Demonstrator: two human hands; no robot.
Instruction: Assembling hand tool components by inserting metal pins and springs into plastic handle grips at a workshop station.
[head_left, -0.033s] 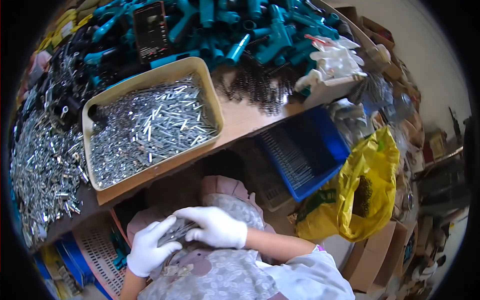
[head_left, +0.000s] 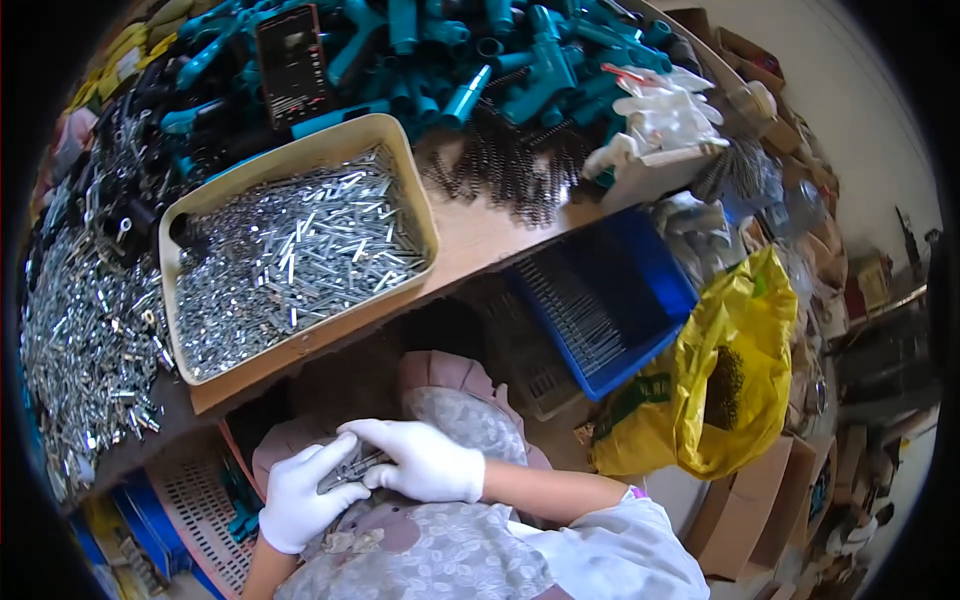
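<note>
Over the lap (head_left: 445,535), metal parts (head_left: 350,470) clasped

Left hand (head_left: 303,497) curls around them, thumb and fingers a little apart; right hand (head_left: 430,462), fingers bent, grips their other side. Beyond, a tray (head_left: 425,205) stands on the bench (head_left: 478,238).

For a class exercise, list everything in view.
tray: one, cream, on table
pins: many, silver, in tray
metal parts: many, silver, left
device: one, dark, behind tray
tubular parts: many, teal, top
springs: many, dark, on table
gloves: several, white, upper right
bin: one, blue, right
bag: one, yellow, right
cartons: several, brown, right
crate: one, pink, lower left
held pieces: several, silver, lower centre
left fingers: one hand, white-gloved, lower centre
right fingers: one hand, white-gloved, lower centre
</note>
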